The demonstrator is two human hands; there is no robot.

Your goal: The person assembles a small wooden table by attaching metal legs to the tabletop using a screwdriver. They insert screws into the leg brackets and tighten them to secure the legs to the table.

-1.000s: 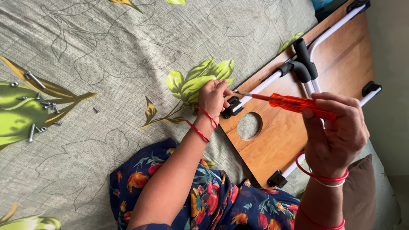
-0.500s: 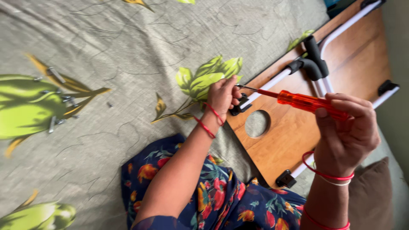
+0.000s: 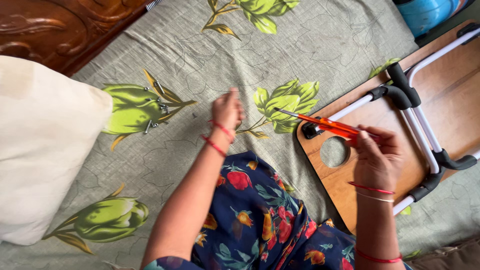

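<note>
1. The right hand [image 3: 377, 157] is clamped around the handle of an orange screwdriver [image 3: 327, 125]; its fingers cover the rear of the handle, so only the front of the handle and the thin shaft show.
2. The screwdriver's tip points left and slightly up, and hangs over the green leaf print just beyond the board's corner.
3. The left hand [image 3: 226, 109] hovers over the bedsheet [image 3: 200, 50], well apart from the right hand. It is blurred and seen from the back; its fingers look curled, but I cannot tell whether they pinch anything.
4. A small pile of screws [image 3: 152, 105] lies on a green flower print to the left of that hand, near but not touching it. They are too small to count.
5. The wooden board [image 3: 350, 185], with a round hole near its corner, lies underside up on the sheet at the right. Its far end is cut off by the frame edge.
6. White tube legs [image 3: 420, 132] with black joints lie folded against the board; the right hand hides part of one tube.
7. A cream pillow [image 3: 45, 150] fills the left edge, partly out of view.
8. A blue object [image 3: 430, 12] at top right is mostly cut off, and I cannot make out what it is.
</note>
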